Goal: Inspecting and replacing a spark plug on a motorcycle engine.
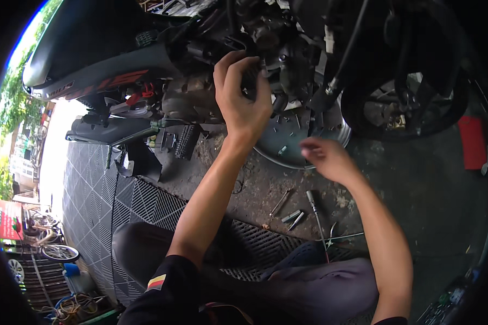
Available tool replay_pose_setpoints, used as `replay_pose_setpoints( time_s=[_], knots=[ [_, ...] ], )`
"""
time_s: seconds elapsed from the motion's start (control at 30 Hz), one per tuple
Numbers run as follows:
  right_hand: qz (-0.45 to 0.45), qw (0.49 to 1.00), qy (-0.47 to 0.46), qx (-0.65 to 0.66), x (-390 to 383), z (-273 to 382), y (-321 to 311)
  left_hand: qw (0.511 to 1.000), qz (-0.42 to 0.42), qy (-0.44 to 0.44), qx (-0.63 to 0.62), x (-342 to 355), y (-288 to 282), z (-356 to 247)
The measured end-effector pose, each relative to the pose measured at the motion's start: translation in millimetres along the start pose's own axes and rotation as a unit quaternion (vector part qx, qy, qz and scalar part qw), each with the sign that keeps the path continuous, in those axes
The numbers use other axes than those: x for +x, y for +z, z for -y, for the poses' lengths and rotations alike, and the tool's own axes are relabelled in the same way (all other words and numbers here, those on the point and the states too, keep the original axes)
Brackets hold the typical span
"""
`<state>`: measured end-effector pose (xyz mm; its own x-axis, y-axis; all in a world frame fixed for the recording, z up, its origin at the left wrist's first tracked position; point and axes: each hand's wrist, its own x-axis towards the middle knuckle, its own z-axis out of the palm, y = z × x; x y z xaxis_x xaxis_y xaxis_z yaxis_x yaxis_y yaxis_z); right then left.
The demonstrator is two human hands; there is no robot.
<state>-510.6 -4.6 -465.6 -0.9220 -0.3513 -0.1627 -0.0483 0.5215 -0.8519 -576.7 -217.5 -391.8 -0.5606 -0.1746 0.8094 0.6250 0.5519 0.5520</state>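
Note:
My left hand reaches up to the dark engine area of a motorcycle. Its thumb and fingers curve toward each other at a black part there; what they hold is lost in the shadow. Lower and to the right, my right hand is over the right edge of a round metal tray. Motion smears its fingertips, so I cannot make out whether anything is between them. Several small bolts lie in the tray, along with a short silvery socket-like piece.
Before my knees, a long-handled screwdriver-like tool, a thin metal tool and short metal cylinders lie on the stained floor. The motorcycle's front wheel stands right of the tray. A red box sits far right; black plastic parts lie left.

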Motion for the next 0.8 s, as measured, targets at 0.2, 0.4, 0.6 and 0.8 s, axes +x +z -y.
replay_pose_setpoints(
  time_s=[0.2, 0.4, 0.6, 0.8],
  knots=[
    [-0.263, 0.953, -0.098, 0.114, 44, 36, -67, 0.993, 0.007, 0.086, 0.077, 26, -13, 0],
    [-0.249, 0.905, -0.118, 0.323, 83, 49, -74, 0.979, -0.018, 0.066, 0.192, 41, -28, 22],
    [-0.276, 0.934, -0.097, 0.203, 96, 73, -74, 0.976, 0.011, 0.124, 0.176, 73, -55, 48],
    [-0.432, 0.869, -0.179, -0.164, 124, 39, -73, 0.980, 0.054, 0.112, 0.157, 126, -63, 58]
  ],
)
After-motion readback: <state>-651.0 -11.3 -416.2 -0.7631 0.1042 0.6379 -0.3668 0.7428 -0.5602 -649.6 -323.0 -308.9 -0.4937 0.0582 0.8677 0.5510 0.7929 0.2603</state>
